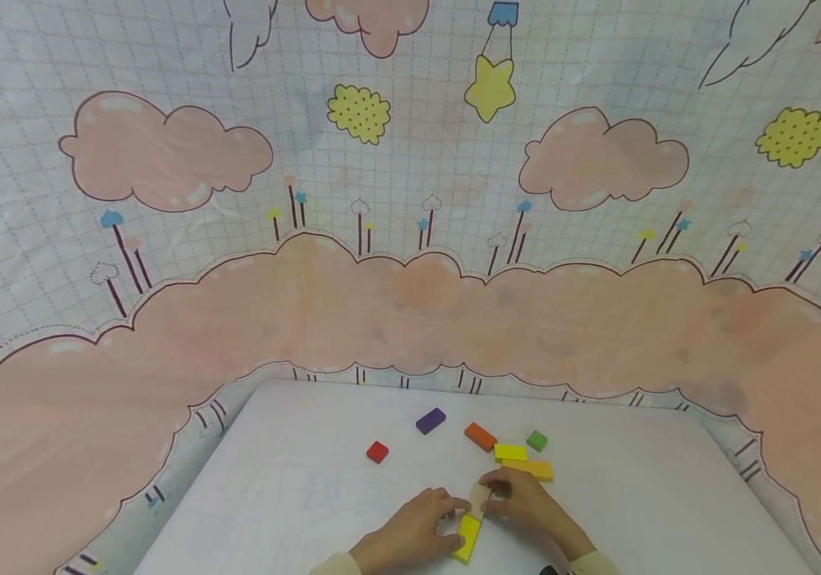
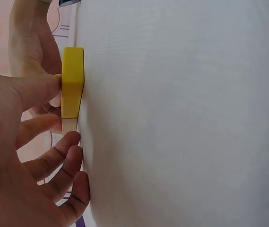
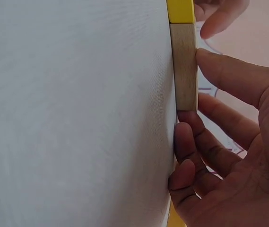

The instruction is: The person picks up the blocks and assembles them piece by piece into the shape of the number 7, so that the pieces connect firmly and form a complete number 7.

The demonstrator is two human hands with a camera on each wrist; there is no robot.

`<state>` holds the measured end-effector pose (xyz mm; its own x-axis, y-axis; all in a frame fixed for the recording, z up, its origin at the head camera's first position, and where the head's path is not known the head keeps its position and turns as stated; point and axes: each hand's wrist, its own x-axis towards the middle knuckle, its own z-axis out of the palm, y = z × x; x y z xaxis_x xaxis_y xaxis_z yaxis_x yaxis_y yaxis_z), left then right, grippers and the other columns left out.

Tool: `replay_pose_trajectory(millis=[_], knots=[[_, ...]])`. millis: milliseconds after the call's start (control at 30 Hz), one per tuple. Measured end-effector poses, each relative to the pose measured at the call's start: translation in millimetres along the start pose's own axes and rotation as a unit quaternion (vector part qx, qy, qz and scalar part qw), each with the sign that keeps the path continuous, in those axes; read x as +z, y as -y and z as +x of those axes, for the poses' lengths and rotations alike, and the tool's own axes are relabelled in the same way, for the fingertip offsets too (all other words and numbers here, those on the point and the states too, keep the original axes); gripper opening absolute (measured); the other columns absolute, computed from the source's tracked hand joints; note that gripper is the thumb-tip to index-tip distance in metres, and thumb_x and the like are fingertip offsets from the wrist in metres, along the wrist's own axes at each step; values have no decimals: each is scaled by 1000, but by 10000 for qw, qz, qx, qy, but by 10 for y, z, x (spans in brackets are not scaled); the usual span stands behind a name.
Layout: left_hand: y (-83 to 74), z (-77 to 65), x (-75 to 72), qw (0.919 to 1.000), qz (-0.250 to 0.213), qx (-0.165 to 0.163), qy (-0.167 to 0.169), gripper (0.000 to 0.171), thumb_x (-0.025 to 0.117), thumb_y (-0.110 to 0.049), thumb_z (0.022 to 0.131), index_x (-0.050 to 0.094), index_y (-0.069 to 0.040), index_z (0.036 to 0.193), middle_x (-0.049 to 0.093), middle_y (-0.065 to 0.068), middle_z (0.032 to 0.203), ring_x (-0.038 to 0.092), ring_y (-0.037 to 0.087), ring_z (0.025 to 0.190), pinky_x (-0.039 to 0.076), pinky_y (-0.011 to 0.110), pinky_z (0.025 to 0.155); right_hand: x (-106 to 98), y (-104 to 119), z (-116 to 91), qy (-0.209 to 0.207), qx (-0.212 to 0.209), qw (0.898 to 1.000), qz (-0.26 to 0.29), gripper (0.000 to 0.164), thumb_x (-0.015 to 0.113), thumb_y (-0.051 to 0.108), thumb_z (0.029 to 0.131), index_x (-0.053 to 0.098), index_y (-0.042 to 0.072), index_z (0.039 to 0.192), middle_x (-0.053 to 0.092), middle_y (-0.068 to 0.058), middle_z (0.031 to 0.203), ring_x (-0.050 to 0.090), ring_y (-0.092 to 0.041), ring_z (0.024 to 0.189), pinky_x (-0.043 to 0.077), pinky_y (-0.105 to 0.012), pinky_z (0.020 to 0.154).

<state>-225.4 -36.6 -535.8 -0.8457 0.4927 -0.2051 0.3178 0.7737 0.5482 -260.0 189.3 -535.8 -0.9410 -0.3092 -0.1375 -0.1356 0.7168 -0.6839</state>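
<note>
On the white table, a yellow block (image 1: 466,539) and a plain wooden block (image 1: 479,500) lie end to end in one line. My left hand (image 1: 416,529) holds the yellow block with the thumb on it, while its index finger reaches to the wooden block's left side. From the other side my right hand (image 1: 529,505) grips the wooden block, its thumb (image 3: 219,68) on one face and the fingers around the far end. In the left wrist view the yellow block (image 2: 73,85) stands between the camera and part of the right hand.
Just beyond the right hand lie a second yellow block (image 1: 510,453) and a yellow-orange block (image 1: 538,470), touching. Farther back are an orange block (image 1: 481,436), a small green block (image 1: 537,441), a purple block (image 1: 430,421) and a small red block (image 1: 378,452). A printed cloth backdrop (image 1: 410,311) rises behind the table.
</note>
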Motion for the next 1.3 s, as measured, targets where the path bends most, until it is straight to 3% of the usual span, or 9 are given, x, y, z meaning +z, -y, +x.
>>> replay_pose_trajectory(millis=[233,500,833,1133,1300], knots=[[12,-1,-5,9999,-57,39,83,42,71,-39,88,61,-42,129,59,-16,108,48,2,90,52,34,93,22,-15,-15,57,-43,10000,9,38,80,29,80,70,14,113,67,4,102,57,-15,92,54,-43,88],[22,-25,-15,9999,-47,146,75,42,71,-38,89,62,-39,130,59,-14,106,47,2,88,51,28,87,-15,26,-61,9,-163,9997,-169,36,79,31,81,69,18,114,66,7,102,55,-12,91,53,-36,83],[30,-58,-19,9996,68,257,41,41,69,-42,89,61,-41,129,59,-16,106,47,1,90,51,29,90,-238,127,-176,-488,-21,9988,-85,37,78,26,83,68,16,118,67,1,106,57,-17,96,53,-37,78],[45,-92,-27,9995,96,316,20,41,69,-42,89,61,-42,129,59,-16,106,47,0,89,51,28,88,-346,160,-245,-1084,275,9932,-332,33,79,21,82,70,20,113,68,5,104,58,-15,96,53,-44,86],[41,-100,-16,9996,18,282,64,40,70,-42,89,61,-42,128,59,-16,106,47,0,89,51,28,88,-381,110,-246,-1193,355,9915,-391,33,79,20,82,70,20,113,67,5,104,57,-14,95,53,-38,82]])
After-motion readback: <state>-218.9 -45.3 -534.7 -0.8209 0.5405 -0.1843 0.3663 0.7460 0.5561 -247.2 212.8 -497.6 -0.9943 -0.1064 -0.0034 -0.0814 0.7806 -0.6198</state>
